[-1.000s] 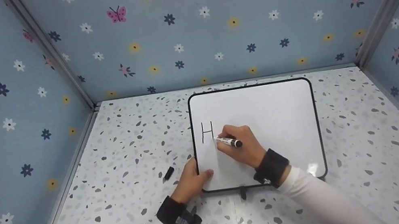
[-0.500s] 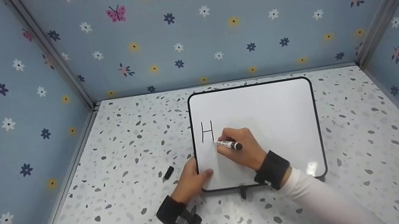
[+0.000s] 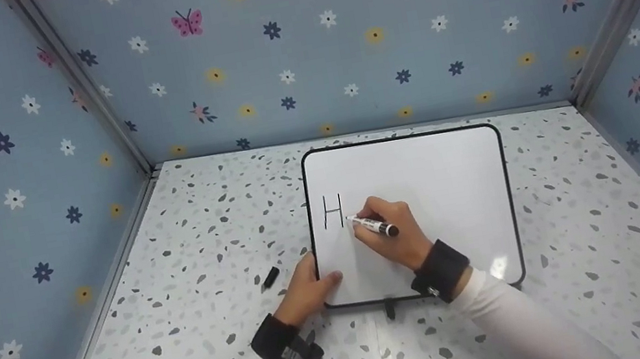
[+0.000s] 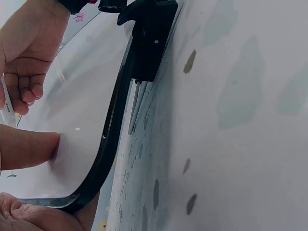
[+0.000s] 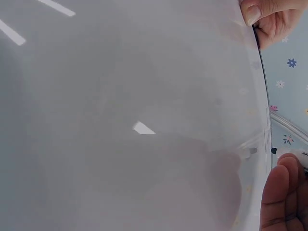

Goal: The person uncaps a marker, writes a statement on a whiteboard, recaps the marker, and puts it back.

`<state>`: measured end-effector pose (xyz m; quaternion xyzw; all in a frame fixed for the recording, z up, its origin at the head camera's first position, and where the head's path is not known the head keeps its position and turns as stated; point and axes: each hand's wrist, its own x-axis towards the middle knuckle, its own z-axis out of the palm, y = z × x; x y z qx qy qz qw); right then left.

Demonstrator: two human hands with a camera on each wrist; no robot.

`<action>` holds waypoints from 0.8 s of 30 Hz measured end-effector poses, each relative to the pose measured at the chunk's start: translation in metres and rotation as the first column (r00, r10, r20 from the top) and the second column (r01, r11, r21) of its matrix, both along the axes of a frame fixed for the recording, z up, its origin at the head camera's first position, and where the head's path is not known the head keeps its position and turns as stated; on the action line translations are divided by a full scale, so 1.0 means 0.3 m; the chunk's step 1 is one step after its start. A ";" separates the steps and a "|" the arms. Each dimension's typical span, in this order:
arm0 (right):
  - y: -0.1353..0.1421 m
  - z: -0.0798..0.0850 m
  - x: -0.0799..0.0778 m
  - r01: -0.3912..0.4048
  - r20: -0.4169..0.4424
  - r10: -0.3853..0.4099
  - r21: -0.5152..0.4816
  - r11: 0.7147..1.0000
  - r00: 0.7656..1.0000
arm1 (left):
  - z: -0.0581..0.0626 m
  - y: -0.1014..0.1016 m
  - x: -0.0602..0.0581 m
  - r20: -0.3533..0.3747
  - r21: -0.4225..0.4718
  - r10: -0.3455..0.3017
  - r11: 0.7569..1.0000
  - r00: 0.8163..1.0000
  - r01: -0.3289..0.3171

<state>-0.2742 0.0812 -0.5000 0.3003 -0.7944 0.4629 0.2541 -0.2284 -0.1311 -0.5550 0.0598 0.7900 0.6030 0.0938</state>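
Observation:
A black-framed whiteboard (image 3: 424, 174) stands on the speckled table, a black letter H (image 3: 333, 211) drawn near its left side. My left hand (image 3: 307, 290) grips the board's lower left edge, thumb on the white face and fingers behind the frame; the left wrist view shows this grip close up. My right hand (image 3: 393, 229) pinches a white marker (image 3: 373, 225) with a black end, its tip just right of the H's lower part. In the right wrist view the marker's dark tip (image 5: 274, 151) shows a small gap from the board's surface.
A black marker cap (image 3: 270, 278) lies on the table (image 3: 194, 248) left of the board. A dark foot (image 3: 389, 308) shows under the board's bottom edge. Blue flowered panels (image 3: 335, 38) wall in the table at the back and both sides.
My right hand has shifted slightly up and right with the marker, its tip moving off the foot of the H's right stroke. My left hand and the board have stayed put.

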 end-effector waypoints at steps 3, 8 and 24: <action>0.002 -0.001 -0.001 0.028 0.001 -0.028 0.003 1.000 1.000 | -0.001 0.000 0.001 -0.004 -0.004 0.001 1.000 1.000 -0.001; 0.001 -0.001 -0.005 0.046 0.007 -0.046 0.010 0.999 0.999 | 0.000 0.001 0.002 -0.003 -0.016 0.002 1.000 1.000 -0.002; 0.002 -0.006 -0.004 0.052 -0.014 -0.052 0.010 0.999 0.999 | -0.001 -0.003 0.002 -0.008 0.005 -0.007 1.000 1.000 0.007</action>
